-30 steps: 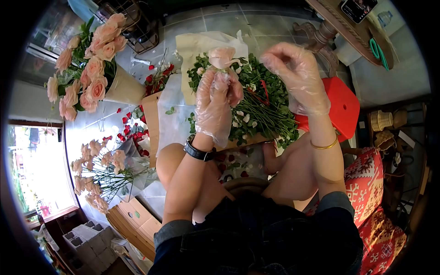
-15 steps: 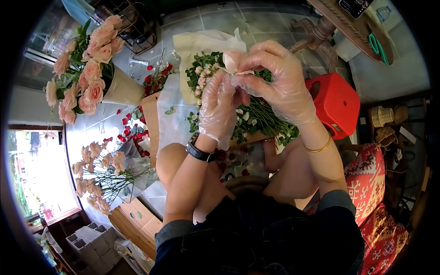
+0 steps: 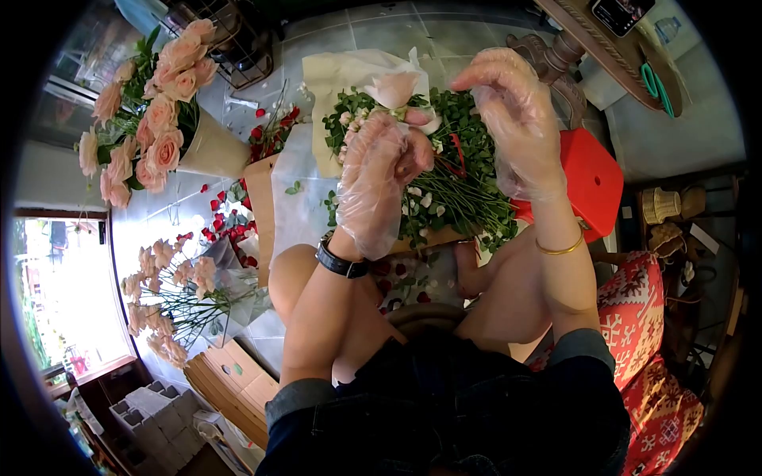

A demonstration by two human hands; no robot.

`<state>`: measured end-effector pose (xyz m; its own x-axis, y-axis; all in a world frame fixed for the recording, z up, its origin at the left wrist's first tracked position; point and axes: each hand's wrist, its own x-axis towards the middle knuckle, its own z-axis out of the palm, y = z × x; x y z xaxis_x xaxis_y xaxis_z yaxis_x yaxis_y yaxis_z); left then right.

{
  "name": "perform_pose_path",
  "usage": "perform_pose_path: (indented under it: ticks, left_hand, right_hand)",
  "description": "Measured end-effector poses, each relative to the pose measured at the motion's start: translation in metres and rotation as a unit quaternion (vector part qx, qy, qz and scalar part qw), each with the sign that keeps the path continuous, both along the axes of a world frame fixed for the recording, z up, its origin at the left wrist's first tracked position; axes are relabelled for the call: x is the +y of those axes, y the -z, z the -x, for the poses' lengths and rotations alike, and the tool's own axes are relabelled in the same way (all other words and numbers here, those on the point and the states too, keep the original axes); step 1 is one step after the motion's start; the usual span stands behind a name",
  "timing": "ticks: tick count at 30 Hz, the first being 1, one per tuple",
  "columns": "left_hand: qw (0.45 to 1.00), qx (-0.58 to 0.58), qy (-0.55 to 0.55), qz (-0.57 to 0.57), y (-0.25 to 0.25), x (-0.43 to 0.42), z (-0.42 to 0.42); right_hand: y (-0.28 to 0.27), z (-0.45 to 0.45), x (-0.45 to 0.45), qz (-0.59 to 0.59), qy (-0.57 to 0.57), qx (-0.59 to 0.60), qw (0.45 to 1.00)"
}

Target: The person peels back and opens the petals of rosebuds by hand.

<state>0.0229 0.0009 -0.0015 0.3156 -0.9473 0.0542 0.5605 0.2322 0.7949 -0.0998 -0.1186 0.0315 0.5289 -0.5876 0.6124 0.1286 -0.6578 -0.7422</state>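
In a thin clear glove, my left hand point(image 3: 375, 178) is closed with its fingers curled just below a pale pink rose point(image 3: 394, 89). The rose head stands above the fingers; its stem is hidden by the hand. A loose-looking pink and white petal point(image 3: 422, 119) hangs out beside the bloom. My right hand point(image 3: 520, 127), gloved too, is raised to the right of the rose, fingers bent and apart, with nothing visible in it. Below both hands lies a bunch of small pale roses with green leaves and stems point(image 3: 464, 194), on pale wrapping paper point(image 3: 317, 71).
A slim red object point(image 3: 456, 155) lies among the leaves. Pink roses point(image 3: 165, 151) fill a bucket point(image 3: 216, 147) at left, above more cut roses point(image 3: 171, 278). Red petals point(image 3: 214, 228) litter the floor. At right stand a red stool point(image 3: 591, 182) and a table holding green-handled scissors point(image 3: 655, 83).
My right hand has come away from the rose and moved right and up, its fingers parting. The rose stays in my left hand, its head now wider to view.
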Motion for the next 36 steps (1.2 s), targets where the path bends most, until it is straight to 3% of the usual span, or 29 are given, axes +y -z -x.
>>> perform_pose_path:
  ticks: [7, 10, 15, 19, 25, 28, 36]
  left_hand:
    - [0.999, -0.031, 0.009, -0.01, 0.002, -0.002, 0.002]
    - [0.998, -0.01, -0.04, -0.043, 0.007, -0.001, 0.007]
    - [0.997, -0.072, 0.02, 0.03, 0.022, -0.002, -0.001]
    - [0.992, -0.121, -0.015, -0.02, 0.016, -0.004, 0.002]
    - [0.994, -0.105, 0.016, -0.009, 0.016, -0.004, 0.001]
    - [0.991, -0.129, -0.025, -0.016, 0.019, -0.005, 0.003]
    - [0.946, -0.313, -0.073, -0.044, 0.01, -0.003, 0.0]
  right_hand:
    - [-0.009, -0.007, 0.022, 0.111, 0.043, 0.05, 0.992]
    - [-0.007, -0.012, 0.026, 0.216, 0.097, 0.064, 0.97]
    - [-0.003, -0.012, 0.023, 0.267, 0.114, 0.079, 0.954]
    - [0.001, -0.012, 0.018, 0.351, 0.146, 0.087, 0.921]
    - [0.002, -0.01, 0.018, 0.392, 0.142, 0.109, 0.902]
    - [0.004, -0.01, 0.02, 0.383, 0.131, 0.12, 0.907]
    - [0.001, -0.012, 0.022, 0.412, 0.132, 0.135, 0.891]
